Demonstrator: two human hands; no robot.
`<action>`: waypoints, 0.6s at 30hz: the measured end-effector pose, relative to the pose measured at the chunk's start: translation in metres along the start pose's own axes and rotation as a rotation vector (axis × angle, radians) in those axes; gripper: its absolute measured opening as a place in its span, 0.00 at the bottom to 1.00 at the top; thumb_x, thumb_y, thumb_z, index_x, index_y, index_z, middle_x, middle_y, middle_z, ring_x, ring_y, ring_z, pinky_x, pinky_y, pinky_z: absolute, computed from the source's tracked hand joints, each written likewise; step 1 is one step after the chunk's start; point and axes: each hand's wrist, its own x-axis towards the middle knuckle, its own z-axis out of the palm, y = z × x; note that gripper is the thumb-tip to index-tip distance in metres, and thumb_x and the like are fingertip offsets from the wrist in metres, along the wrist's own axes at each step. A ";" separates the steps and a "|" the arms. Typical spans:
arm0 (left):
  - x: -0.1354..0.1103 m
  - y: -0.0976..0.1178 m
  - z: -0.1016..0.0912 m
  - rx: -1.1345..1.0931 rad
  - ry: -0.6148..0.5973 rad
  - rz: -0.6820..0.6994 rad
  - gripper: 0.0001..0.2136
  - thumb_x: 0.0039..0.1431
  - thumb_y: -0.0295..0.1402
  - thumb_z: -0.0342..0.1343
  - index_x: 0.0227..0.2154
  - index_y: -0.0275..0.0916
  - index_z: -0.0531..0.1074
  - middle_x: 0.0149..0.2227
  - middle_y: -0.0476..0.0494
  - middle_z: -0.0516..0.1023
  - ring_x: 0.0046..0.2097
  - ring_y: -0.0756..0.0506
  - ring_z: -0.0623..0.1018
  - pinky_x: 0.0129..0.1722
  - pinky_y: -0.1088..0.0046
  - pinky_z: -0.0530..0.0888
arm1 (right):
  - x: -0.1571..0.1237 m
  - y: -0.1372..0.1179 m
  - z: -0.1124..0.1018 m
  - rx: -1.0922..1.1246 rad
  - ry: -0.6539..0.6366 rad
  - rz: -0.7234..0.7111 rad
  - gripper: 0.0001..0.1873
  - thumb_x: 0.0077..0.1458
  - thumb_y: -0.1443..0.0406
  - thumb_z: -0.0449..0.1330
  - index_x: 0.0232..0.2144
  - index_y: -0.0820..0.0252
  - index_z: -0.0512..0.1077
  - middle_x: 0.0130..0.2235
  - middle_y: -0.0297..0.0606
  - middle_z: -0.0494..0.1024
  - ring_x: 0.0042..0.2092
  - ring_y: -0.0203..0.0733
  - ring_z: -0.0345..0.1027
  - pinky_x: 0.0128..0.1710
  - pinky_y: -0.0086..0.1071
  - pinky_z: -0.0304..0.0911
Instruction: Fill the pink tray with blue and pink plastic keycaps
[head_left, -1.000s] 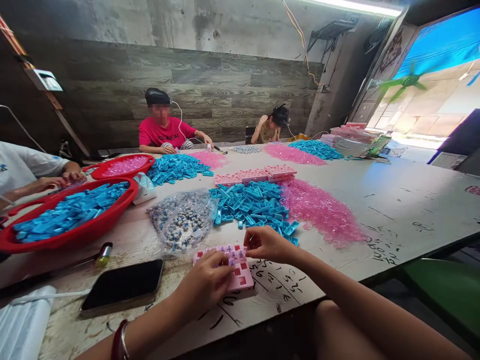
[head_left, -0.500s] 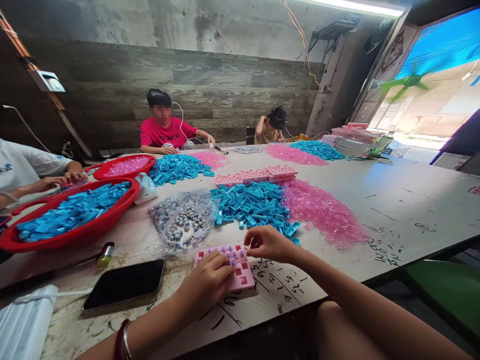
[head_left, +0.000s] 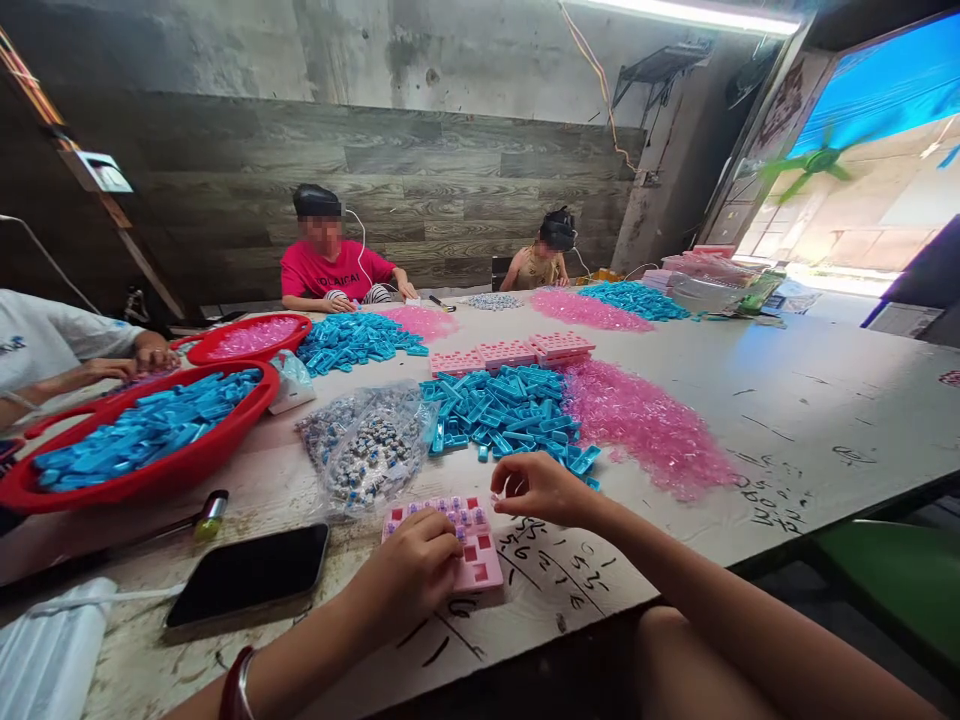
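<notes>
A pink tray with square pockets (head_left: 480,574) lies on the table in front of me. Small clear pieces with purplish parts fill several of its upper pockets, while lower right pockets show bare. My left hand (head_left: 424,565) rests over the tray's left part with bent fingers gripping it, and its fingertips are partly hidden. Just off the tray's upper right corner, my right hand (head_left: 544,488) pinches a small clear pink piece (head_left: 496,502) between thumb and forefinger. Blue plastic pieces (head_left: 510,405) are heaped beyond the right hand, beside a pile of clear pink pieces (head_left: 645,425).
A plastic bag of small metal parts (head_left: 367,445) lies behind the tray. Left are a black phone (head_left: 247,575) and a red basket (head_left: 259,405) of blue pieces. Pink trays (head_left: 510,352) stand behind the blue heap. Co-workers sit at the far side and left.
The tray has shifted slightly left and down, with my left hand on it. My right hand has barely moved and now sits a little clear of the tray's corner.
</notes>
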 end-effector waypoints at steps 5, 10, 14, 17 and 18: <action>-0.001 -0.003 0.002 -0.006 0.024 0.035 0.09 0.54 0.19 0.47 0.27 0.36 0.68 0.31 0.45 0.71 0.36 0.47 0.69 0.35 0.72 0.69 | -0.001 0.000 0.002 -0.002 -0.002 -0.016 0.04 0.41 0.70 0.61 0.25 0.63 0.71 0.22 0.31 0.71 0.25 0.33 0.66 0.22 0.24 0.58; -0.003 -0.006 0.007 0.044 0.046 0.019 0.08 0.53 0.18 0.46 0.30 0.38 0.64 0.32 0.47 0.70 0.36 0.47 0.69 0.36 0.70 0.69 | 0.000 0.002 -0.001 0.003 0.001 -0.013 0.03 0.42 0.69 0.62 0.25 0.63 0.72 0.22 0.32 0.72 0.25 0.33 0.66 0.23 0.24 0.59; -0.003 -0.003 0.004 0.070 0.044 0.037 0.09 0.53 0.18 0.45 0.31 0.38 0.62 0.32 0.48 0.70 0.37 0.47 0.69 0.36 0.71 0.69 | 0.000 0.003 -0.002 -0.011 0.008 -0.020 0.03 0.42 0.69 0.62 0.25 0.62 0.72 0.23 0.32 0.72 0.26 0.33 0.66 0.24 0.25 0.60; -0.002 0.000 0.001 0.096 0.034 0.046 0.09 0.53 0.18 0.45 0.31 0.38 0.62 0.32 0.47 0.70 0.37 0.46 0.68 0.35 0.71 0.69 | 0.000 0.003 -0.002 -0.012 0.007 -0.016 0.03 0.42 0.69 0.62 0.25 0.62 0.72 0.24 0.32 0.72 0.26 0.33 0.66 0.24 0.25 0.60; -0.002 0.001 0.000 0.101 0.034 0.041 0.09 0.53 0.18 0.45 0.31 0.38 0.63 0.32 0.47 0.70 0.37 0.46 0.68 0.35 0.70 0.69 | 0.000 0.002 -0.002 -0.009 0.007 -0.014 0.03 0.43 0.68 0.62 0.26 0.62 0.72 0.24 0.32 0.72 0.26 0.33 0.66 0.24 0.25 0.60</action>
